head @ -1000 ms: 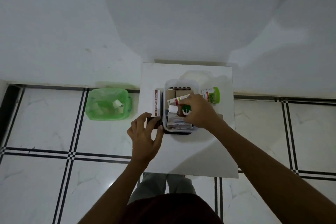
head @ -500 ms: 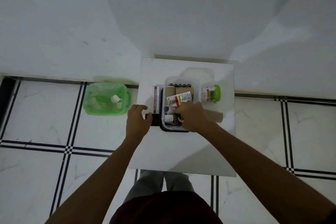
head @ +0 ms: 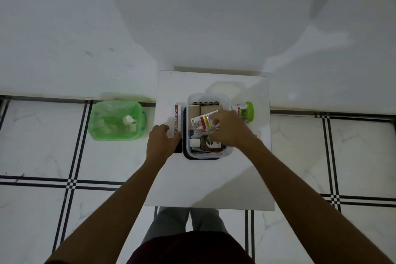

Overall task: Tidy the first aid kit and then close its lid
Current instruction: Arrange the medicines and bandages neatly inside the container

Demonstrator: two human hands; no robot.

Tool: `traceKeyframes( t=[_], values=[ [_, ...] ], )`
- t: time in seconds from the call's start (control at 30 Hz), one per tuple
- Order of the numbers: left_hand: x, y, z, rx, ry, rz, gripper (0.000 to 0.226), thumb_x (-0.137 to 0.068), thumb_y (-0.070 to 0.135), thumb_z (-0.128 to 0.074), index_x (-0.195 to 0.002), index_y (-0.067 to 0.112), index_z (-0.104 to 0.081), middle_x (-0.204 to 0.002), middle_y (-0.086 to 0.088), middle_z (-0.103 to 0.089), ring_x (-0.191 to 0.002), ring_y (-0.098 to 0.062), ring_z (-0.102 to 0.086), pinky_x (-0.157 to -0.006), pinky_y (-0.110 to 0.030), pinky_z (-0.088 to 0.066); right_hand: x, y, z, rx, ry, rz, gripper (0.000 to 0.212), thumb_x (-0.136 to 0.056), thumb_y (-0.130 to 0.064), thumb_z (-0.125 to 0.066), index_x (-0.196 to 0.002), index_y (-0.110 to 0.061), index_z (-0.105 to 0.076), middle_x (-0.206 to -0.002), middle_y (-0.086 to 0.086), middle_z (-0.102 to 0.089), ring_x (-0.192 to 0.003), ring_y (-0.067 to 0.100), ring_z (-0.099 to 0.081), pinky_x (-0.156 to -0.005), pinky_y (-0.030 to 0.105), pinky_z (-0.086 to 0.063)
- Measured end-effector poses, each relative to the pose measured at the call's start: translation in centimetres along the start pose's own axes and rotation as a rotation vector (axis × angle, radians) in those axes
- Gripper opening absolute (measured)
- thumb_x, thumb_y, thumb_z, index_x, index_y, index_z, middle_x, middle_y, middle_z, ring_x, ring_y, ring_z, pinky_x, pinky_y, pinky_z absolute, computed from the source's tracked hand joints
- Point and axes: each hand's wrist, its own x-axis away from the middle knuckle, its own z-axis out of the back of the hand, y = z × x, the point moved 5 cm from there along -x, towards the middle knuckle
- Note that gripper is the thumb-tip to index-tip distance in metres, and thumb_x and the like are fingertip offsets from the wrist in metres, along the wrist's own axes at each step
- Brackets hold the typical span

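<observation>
Clear first aid kit box (head: 207,154) stands open on white table (head: 205,182). Right hand (head: 230,129) reaches into it, fingers at a crinkled packet (head: 201,123). Left hand (head: 161,143) rests beside the box, touching an ointment carton (head: 176,121). Green bin (head: 116,121) on floor, left.

We note clear smooth plastic box (head: 207,152); translucent green plastic bin (head: 116,121), thin and glossy. Counter (head: 210,180) white, smooth, faint sheen. Floor tiles (head: 38,152) glossy, marble-look. Carton (head: 177,120) matt cardboard. Crinkly shiny sachet (head: 201,122), probably foil or plastic film. Tan rolls (head: 194,111) matt, cloth-like.
</observation>
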Motion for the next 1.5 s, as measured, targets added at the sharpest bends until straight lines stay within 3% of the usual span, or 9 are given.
traceKeyframes(
  t=[0.13, 0.33, 0.5, 0.7, 0.83, 0.93, 1.1, 1.3, 1.5],
  values=[
    [-1.4, 1.6, -0.2, -0.063, -0.015, 0.007, 0.058, -0.075, 0.038, -0.070, -0.115, -0.002, -0.057, -0.110, -0.017, -0.060, -0.101, -0.030, -0.057, -0.079, -0.034, -0.045, -1.5, 5.0, 5.1, 0.183, 0.364, -0.109, 0.050, -0.071, -0.007, -0.071, -0.119, -0.011, -0.057, -0.113, 0.010, -0.059, -0.106, 0.029, -0.055, -0.084, 0.041, -0.052],
    [-2.6, 2.2, -0.4, -0.125, -0.023, -0.005, 0.044, -0.071, 0.030, -0.074, -0.096, -0.002, -0.059, -0.093, -0.016, -0.058, -0.075, -0.022, -0.049, -0.059, -0.030, -0.038, -4.8, 9.5, 3.5, 0.506, 0.114, -0.058, 0.062, -0.071, -0.018, -0.074, -0.126, -0.016, -0.047, -0.125, 0.009, -0.052, -0.110, 0.028, -0.051, -0.087, 0.045, -0.051],
    [-3.2, 2.0, -0.5, -0.116, -0.036, 0.000, 0.032, -0.069, 0.028, -0.074, -0.074, 0.002, -0.057, -0.069, -0.009, -0.056, -0.055, -0.019, -0.047, -0.042, -0.023, -0.026, -5.4, 9.6, 2.5, 0.472, 0.202, -0.023, 0.059, -0.070, -0.014, -0.072, -0.124, -0.015, -0.048, -0.119, 0.010, -0.056, -0.105, 0.030, -0.052, -0.082, 0.043, -0.046],
    [-3.5, 2.1, 0.8, -0.054, -0.028, 0.018, 0.027, -0.066, 0.024, -0.069, -0.072, -0.001, -0.064, -0.069, -0.017, -0.067, -0.061, -0.030, -0.060, -0.050, -0.029, -0.043, -3.8, 10.0, 4.4, 0.198, 0.376, -0.126, 0.060, -0.063, -0.019, -0.078, -0.118, -0.014, -0.053, -0.108, 0.012, -0.060, -0.098, 0.032, -0.055, -0.073, 0.041, -0.052],
    [-2.5, 3.2, 4.6, -0.009, 0.102, -0.077, 0.022, -0.066, 0.020, -0.068, -0.079, 0.002, -0.067, -0.074, -0.016, -0.067, -0.066, -0.033, -0.062, -0.059, -0.037, -0.049, -2.2, 8.8, 7.0, 0.028, 0.474, -0.065, 0.065, -0.060, -0.024, -0.083, -0.118, -0.014, -0.055, -0.108, 0.011, -0.061, -0.099, 0.029, -0.056, -0.076, 0.030, -0.043],
    [-1.2, 5.1, 7.3, -0.020, 0.182, -0.279, 0.026, -0.070, 0.016, -0.069, -0.094, 0.007, -0.067, -0.084, -0.012, -0.061, -0.070, -0.027, -0.058, -0.063, -0.036, -0.051, -1.6, 5.9, 8.4, -0.018, 0.438, 0.085, 0.071, -0.058, -0.026, -0.086, -0.122, -0.015, -0.055, -0.114, 0.010, -0.062, -0.101, 0.025, -0.057, -0.083, 0.029, -0.043],
    [1.7, 9.3, 6.2, -0.251, 0.001, -0.727, 0.038, -0.069, 0.025, -0.065, -0.105, 0.012, -0.067, -0.089, -0.005, -0.064, -0.073, -0.022, -0.059, -0.063, -0.034, -0.048, -1.8, 1.3, 9.1, -0.118, 0.323, 0.242, 0.073, -0.056, -0.022, -0.086, -0.121, -0.015, -0.053, -0.116, 0.008, -0.062, -0.101, 0.024, -0.060, -0.085, 0.043, -0.054],
    [3.2, 10.4, 3.1, -0.417, -0.128, -0.711, 0.044, -0.069, 0.031, -0.062, -0.110, 0.016, -0.065, -0.100, -0.004, -0.064, -0.089, -0.028, -0.059, -0.071, -0.038, -0.046, -3.9, -0.4, 6.1, 0.112, 0.161, 0.213, 0.057, -0.056, -0.033, -0.080, -0.106, -0.025, -0.055, -0.100, -0.004, -0.062, -0.093, 0.018, -0.052, -0.088, 0.047, -0.044],
    [4.3, 7.9, 3.9, -0.319, -0.145, -0.622, 0.038, -0.072, 0.026, -0.065, -0.108, 0.014, -0.066, -0.093, -0.003, -0.059, -0.085, -0.023, -0.054, -0.066, -0.038, -0.051, -5.0, 1.2, 3.2, 0.396, 0.226, 0.288, 0.062, -0.058, -0.043, -0.077, -0.115, -0.027, -0.059, -0.122, 0.003, -0.044, -0.112, 0.023, -0.037, -0.085, 0.040, -0.031]
  ],
)
